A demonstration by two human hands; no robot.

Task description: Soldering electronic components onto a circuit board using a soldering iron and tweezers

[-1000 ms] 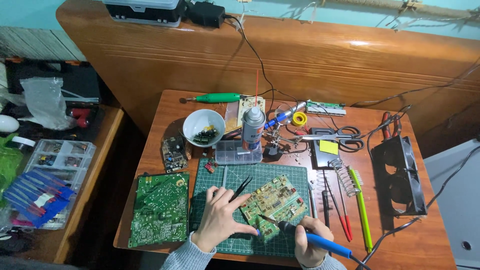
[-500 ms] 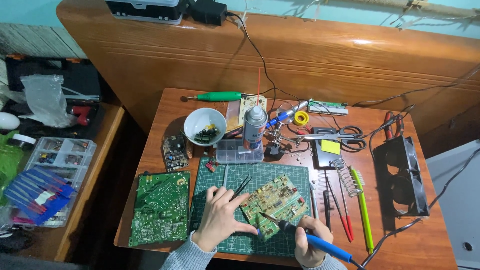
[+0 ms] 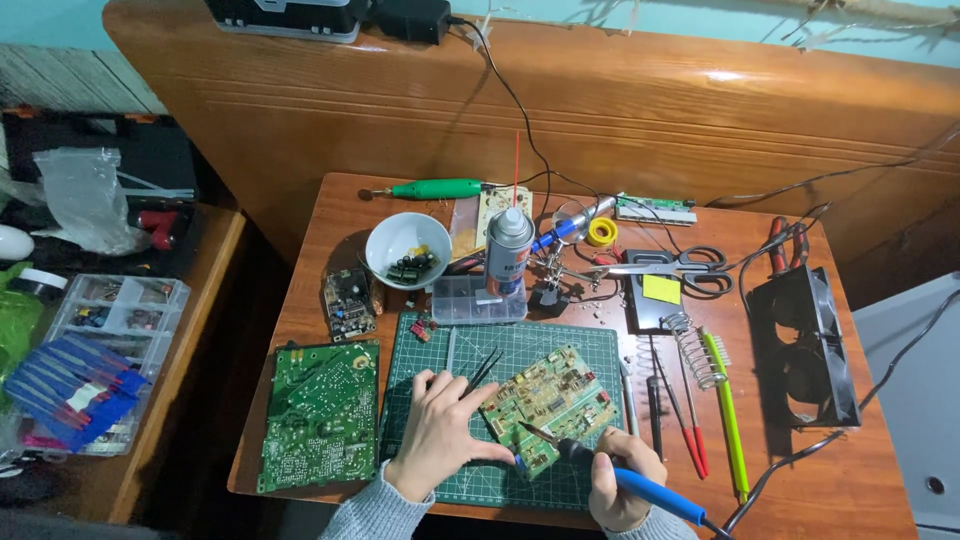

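Small wooden table (image 3: 800,480), viewed from above. A green cutting mat (image 3: 590,345) lies at its near centre, and a small circuit board (image 3: 550,400) sits tilted on the mat.

Left hand (image 3: 440,435) rests flat on the mat just left of the board, fingers loosely spread, thumb touching the board's near-left edge. Black tweezers (image 3: 483,368) lie by its fingertips; cannot tell whether the fingers grip them.

Right hand (image 3: 620,480) at the near edge is closed around a blue-handled soldering iron (image 3: 650,487). The iron's tip points far-left and meets the board near its near-left corner.

A larger green circuit board (image 3: 320,415) lies left of the mat. Farther back: white bowl (image 3: 407,250) holding small parts, spray can (image 3: 509,250), clear parts box (image 3: 478,300). On the right: scissors (image 3: 670,265), coiled iron stand (image 3: 690,350), black fan (image 3: 805,345).
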